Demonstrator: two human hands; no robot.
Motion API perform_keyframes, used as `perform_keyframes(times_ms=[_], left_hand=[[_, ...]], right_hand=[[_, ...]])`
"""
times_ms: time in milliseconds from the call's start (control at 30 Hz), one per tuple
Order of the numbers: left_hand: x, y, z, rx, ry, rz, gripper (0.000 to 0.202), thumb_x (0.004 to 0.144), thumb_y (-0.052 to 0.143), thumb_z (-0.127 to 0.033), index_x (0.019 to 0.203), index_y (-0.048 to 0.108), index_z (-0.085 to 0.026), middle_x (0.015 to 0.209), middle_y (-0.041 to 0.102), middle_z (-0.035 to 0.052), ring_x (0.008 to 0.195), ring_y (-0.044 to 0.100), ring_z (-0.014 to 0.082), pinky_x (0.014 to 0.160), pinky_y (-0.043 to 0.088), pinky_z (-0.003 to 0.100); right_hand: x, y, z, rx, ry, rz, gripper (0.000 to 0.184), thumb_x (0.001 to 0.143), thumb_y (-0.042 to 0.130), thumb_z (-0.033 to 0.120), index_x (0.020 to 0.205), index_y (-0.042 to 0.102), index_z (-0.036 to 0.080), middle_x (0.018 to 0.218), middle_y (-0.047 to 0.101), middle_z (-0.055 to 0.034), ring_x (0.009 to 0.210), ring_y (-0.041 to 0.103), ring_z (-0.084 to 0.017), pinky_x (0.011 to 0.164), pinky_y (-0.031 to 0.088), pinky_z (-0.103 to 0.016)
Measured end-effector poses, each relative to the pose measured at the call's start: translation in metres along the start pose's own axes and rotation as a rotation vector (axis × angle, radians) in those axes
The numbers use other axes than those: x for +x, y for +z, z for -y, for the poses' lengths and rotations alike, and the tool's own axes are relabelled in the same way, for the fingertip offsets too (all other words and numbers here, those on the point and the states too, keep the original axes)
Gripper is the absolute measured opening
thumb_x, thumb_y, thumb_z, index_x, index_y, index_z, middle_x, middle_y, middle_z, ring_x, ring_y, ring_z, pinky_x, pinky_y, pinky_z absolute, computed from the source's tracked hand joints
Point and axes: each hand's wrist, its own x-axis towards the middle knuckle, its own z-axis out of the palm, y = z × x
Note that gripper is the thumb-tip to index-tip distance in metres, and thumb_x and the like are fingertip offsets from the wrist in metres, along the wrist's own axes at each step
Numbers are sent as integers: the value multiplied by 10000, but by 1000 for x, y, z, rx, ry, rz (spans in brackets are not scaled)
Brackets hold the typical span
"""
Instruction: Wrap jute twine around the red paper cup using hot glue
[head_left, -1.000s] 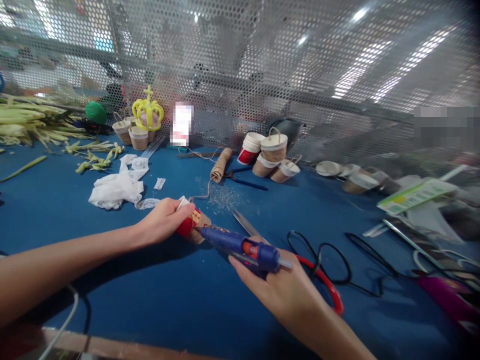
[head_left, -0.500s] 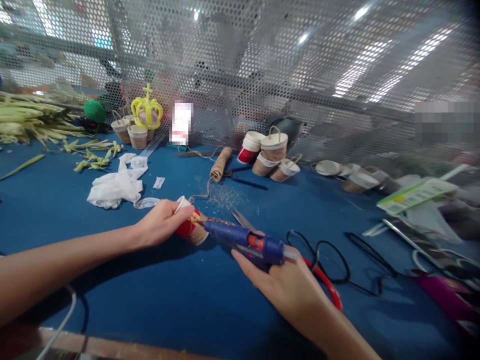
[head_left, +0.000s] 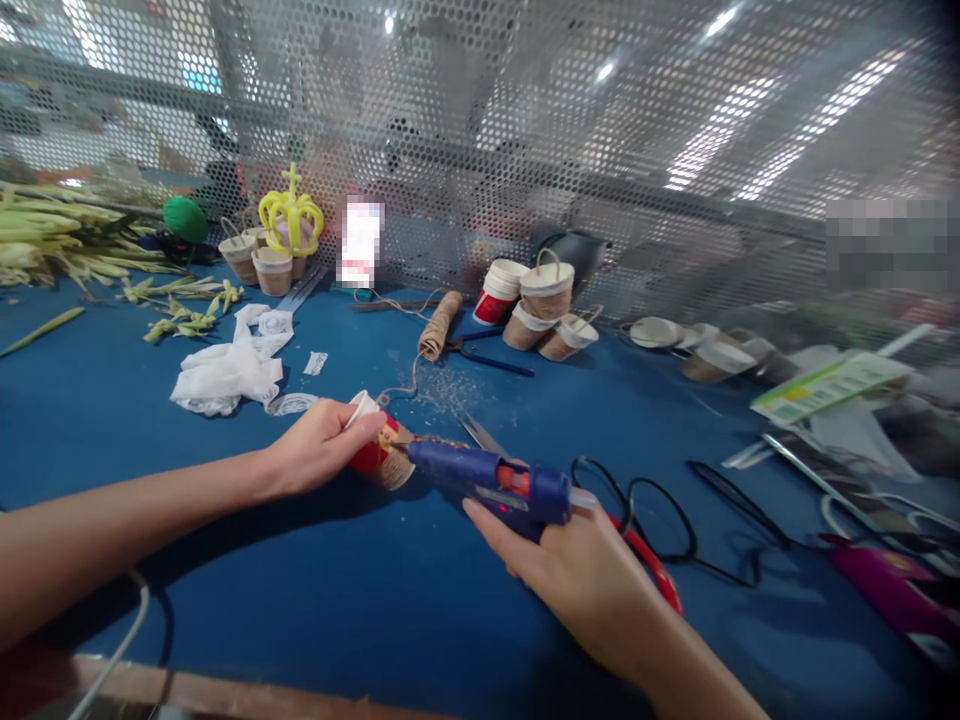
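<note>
My left hand [head_left: 324, 442] is closed around a small red paper cup [head_left: 369, 455], which lies tilted with its white rim toward the upper left. Brown twine covers the cup's bottom end. In my right hand [head_left: 577, 560] is a blue hot glue gun [head_left: 487, 475] with a clear glue stick out of its back and a small red light lit. Its nozzle tip meets the cup's side near the twine; whether glue is coming out I cannot tell. A strand of twine runs from the cup to a roll of twine [head_left: 440, 325] behind it.
Scissors [head_left: 484, 437] with red handles lie partly under my right hand. Blue-handled pliers [head_left: 491, 362], twine-wrapped cups [head_left: 547, 290] and white lace [head_left: 229, 378] lie farther back. A black cable [head_left: 667, 485] loops at the right. Perforated metal sheet [head_left: 465, 120] closes off the back.
Both hands, the cup and the glue gun hold nearly the same place. The whole view has shifted very slightly.
</note>
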Motion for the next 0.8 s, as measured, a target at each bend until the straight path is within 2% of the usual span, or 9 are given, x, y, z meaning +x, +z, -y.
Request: perform_keyframes(times_ms=[100,233,400,533,700,800], left_hand=[[0,0,0,16,-9,-18,480,803,348,-449,662,635,-92,573,573,11,494,439,96,465,339,188],[-1,0,-1,-5,13,8,466,807,355,-449,697,648,-104,597,588,0,492,436,86,463,328,179],[-1,0,-1,8,4,6,479,811,347,-451,686,646,-97,579,577,2,492,430,88,461,322,181],[-2,0,-3,-15,13,21,461,812,351,-446,707,650,-110,618,600,5,498,437,86,462,320,179],[-1,0,-2,26,4,-3,471,810,350,-444,647,631,-103,556,568,-1,478,422,84,458,313,184],[-1,0,-1,0,2,2,471,808,352,-451,685,644,-102,588,588,3,483,435,86,459,323,183]], right_hand=[[-1,2,-1,7,20,15,200,735,486,283,589,564,171,427,484,26,374,442,-106,380,398,-223],[0,1,0,40,28,3,177,737,458,253,654,587,165,463,515,15,381,451,-104,394,414,-220],[0,-2,3,48,30,9,202,735,452,250,595,577,174,455,524,3,382,463,-111,388,410,-224],[1,-5,6,61,2,-4,175,733,448,223,650,597,184,446,536,5,397,487,-121,416,434,-229],[2,-3,4,60,-35,-29,185,727,455,232,604,588,198,423,536,6,387,488,-124,391,425,-224],[2,-3,3,74,-24,-40,181,730,458,243,615,591,198,406,527,13,391,497,-127,385,423,-219]])
